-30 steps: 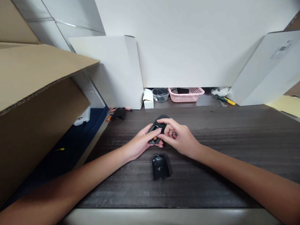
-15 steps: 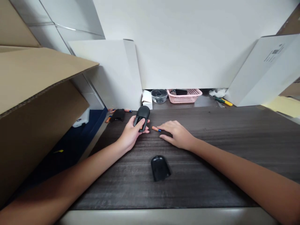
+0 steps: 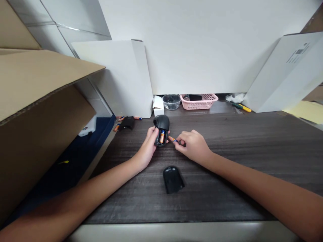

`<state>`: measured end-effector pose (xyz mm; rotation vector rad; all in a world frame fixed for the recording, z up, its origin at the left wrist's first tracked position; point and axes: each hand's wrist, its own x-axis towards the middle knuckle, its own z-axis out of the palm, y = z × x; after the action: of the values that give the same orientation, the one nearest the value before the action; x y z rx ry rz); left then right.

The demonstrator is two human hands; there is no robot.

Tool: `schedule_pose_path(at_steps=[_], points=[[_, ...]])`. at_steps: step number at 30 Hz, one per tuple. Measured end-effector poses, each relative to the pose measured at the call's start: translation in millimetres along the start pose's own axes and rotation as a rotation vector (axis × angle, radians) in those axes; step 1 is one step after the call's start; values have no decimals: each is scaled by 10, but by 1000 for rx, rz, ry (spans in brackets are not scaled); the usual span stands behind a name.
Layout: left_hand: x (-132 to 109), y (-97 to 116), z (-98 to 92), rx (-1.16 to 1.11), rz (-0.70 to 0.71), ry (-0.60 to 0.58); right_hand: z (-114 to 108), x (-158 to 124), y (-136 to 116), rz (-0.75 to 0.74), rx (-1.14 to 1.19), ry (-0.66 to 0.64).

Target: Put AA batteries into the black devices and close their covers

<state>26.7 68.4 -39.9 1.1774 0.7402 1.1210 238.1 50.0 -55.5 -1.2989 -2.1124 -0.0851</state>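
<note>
My left hand [image 3: 147,147] holds a black wireless mouse [image 3: 161,122] upright by its sides, with its underside facing me. An orange battery [image 3: 162,137] sits in the mouse's open compartment. My right hand [image 3: 191,146] pinches a second orange battery with a blue end [image 3: 173,139] between thumb and fingers, a short way right of the mouse. The mouse's black shell cover [image 3: 173,179] lies apart on the dark wood-grain desk [image 3: 227,161], nearer me than both hands.
A black object [image 3: 127,123] and loose batteries [image 3: 121,118] lie at the desk's far left. Along the back stand a glass bowl [image 3: 171,102], a pink basket [image 3: 199,105] and a screwdriver [image 3: 242,107]. A large cardboard box [image 3: 42,101] intrudes at left.
My right hand has closed on the battery and raised it from the desk. The mouse has turned upright in my left hand, with a battery now visible in its compartment.
</note>
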Motion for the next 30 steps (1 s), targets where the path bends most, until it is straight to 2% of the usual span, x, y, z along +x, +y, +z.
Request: schedule_pose_path(at_steps=[3, 5, 7, 11, 15, 19, 23, 26, 28, 30], points=[[5, 23, 15, -37, -51, 53, -105, 9, -21, 42, 23, 98], [-4, 24, 16, -26, -76, 54, -176, 2, -99, 12, 58, 147], [-38, 17, 15, 22, -81, 15, -221, -24, -216, -51, 87, 162], [-172, 26, 44, 253, -57, -133, -224, -102, -401, -182, 110, 86], [-270, 53, 95, 285, -77, -212, -222, -106, -387, -217, 101, 112], [-238, 37, 101, 277, -76, -229, -249, -48, -279, -139, 51, 172], [-155, 35, 56, 363, 3, -217, -235, -37, -180, -67, 136, 161], [-117, 89, 8, 488, 75, -194, -196, -54, -119, 169, 328, 135], [-109, 141, -18, 620, 138, -177, -159, -61, -87, 336, 522, 67], [-110, 183, -32, 735, 220, -161, -116, -61, -73, 434, 724, 4]])
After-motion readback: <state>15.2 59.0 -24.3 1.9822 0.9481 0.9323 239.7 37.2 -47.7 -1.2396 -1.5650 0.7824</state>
